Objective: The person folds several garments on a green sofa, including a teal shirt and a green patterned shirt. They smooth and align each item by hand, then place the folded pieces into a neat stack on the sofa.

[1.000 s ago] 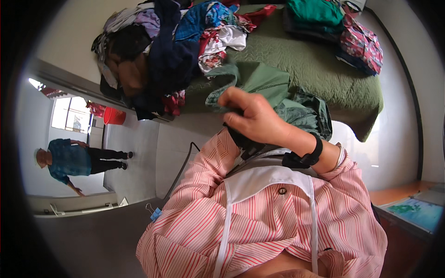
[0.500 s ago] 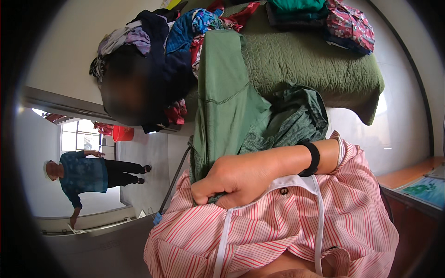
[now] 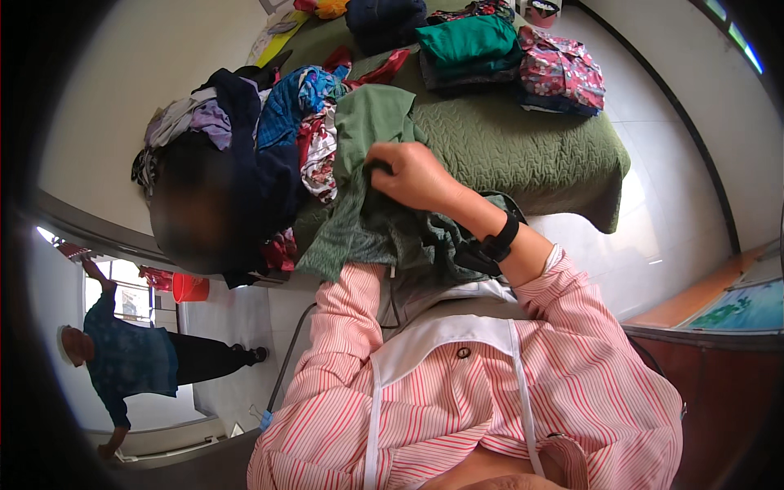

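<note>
Two hands (image 3: 415,175), the left hidden under the green garment (image 3: 371,113).

The bed (image 3: 563,175) has an olive-green quilted bedspread (image 3: 490,147) whose near right corner droops over the edge. Along its left side lies a loose heap of clothes (image 3: 255,175): navy, lilac, blue patterned and red-and-white floral pieces tangled together. Farther back sits a folded navy pile (image 3: 384,26). To the right, a bright green folded garment (image 3: 469,45) tops a dark stack (image 3: 474,77); just beside it, a pink floral folded garment (image 3: 559,72) rests on dark blue cloth (image 3: 563,108). A sage-green garment (image 3: 367,110) overlaps the bedspread near the heap; whether it rests there is unclear.
</note>
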Tool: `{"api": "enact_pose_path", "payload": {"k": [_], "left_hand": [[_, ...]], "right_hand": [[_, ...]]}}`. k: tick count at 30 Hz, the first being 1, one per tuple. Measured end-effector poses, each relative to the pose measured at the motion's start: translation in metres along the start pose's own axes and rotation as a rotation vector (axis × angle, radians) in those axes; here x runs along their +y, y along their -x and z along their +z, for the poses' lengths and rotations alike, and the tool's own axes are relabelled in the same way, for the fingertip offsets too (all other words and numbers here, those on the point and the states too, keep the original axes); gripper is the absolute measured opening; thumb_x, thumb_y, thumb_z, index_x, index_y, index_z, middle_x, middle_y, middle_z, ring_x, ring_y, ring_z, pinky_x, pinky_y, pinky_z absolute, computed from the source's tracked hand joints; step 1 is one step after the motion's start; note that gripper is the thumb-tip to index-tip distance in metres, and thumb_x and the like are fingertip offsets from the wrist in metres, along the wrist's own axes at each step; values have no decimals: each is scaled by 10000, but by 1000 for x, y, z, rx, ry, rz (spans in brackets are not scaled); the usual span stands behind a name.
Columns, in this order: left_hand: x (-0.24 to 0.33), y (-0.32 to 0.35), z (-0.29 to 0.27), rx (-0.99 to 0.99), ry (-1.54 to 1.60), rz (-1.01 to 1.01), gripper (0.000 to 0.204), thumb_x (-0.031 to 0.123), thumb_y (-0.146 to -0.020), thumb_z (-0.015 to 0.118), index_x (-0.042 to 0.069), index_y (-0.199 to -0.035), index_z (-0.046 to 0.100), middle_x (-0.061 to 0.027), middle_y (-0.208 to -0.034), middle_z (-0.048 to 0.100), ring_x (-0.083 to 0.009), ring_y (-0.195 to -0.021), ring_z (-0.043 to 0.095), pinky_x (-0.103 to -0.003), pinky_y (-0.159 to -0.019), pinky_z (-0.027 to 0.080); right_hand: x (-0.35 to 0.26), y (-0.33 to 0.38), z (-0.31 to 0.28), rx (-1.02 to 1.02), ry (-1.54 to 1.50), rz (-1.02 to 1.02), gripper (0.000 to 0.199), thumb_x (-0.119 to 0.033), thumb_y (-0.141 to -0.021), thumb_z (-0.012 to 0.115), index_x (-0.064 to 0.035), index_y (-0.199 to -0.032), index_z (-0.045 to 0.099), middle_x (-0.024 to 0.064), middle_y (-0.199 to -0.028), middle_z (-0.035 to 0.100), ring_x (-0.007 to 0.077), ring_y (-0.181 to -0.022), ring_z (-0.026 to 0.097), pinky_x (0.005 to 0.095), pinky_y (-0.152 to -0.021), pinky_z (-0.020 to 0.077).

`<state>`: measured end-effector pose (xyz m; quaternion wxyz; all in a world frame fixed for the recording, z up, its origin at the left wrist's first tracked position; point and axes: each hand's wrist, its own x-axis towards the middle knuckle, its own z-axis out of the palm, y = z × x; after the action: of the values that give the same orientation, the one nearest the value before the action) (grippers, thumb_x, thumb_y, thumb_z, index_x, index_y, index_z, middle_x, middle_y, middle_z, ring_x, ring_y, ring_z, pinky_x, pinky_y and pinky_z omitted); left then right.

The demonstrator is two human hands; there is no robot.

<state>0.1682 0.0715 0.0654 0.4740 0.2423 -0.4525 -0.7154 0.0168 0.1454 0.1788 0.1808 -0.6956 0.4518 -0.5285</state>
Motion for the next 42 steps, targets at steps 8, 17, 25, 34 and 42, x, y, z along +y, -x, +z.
{"api": "enact_pose_path", "payload": {"k": [8,17,25,34,42], "left_hand": [[-7,-8,12,-59,23,-27,296,133,-971,496,45,-1246,563,-88,-1128,635,-196,-974,631,-329,-845,520],[-16,3,13,-66,45,-67,299,136,-968,498,47,-1244,569,-93,-1151,634,-205,-986,634,-337,-860,518],[-13,17,15,-43,53,-57,301,139,-966,500,49,-1243,574,-97,-1171,634,-214,-997,636,-344,-874,516],[-23,13,27,-69,97,-63,303,142,-963,501,52,-1242,581,-102,-1193,634,-223,-1010,639,-353,-890,514],[-23,11,19,-79,116,-116,306,145,-960,503,54,-1240,586,-106,-1213,633,-231,-1021,641,-360,-903,513]], "right_hand": [[-35,10,-14,47,37,150,456,-101,-754,704,-36,-1184,564,176,-722,610,283,-702,651,379,-637,503],[-26,18,-3,-374,-397,252,170,-46,-791,652,27,-935,600,11,-714,557,49,-694,474,262,-619,435],[-44,27,-6,-633,-457,218,136,-19,-789,661,-6,-865,550,-36,-648,451,41,-640,401,253,-563,363],[-60,46,-5,-831,-281,91,182,-49,-771,693,-11,-936,626,111,-706,590,201,-606,545,309,-603,460],[-48,30,-23,-359,-160,104,230,-15,-839,651,2,-1068,652,98,-834,651,140,-754,598,293,-700,492]]}}
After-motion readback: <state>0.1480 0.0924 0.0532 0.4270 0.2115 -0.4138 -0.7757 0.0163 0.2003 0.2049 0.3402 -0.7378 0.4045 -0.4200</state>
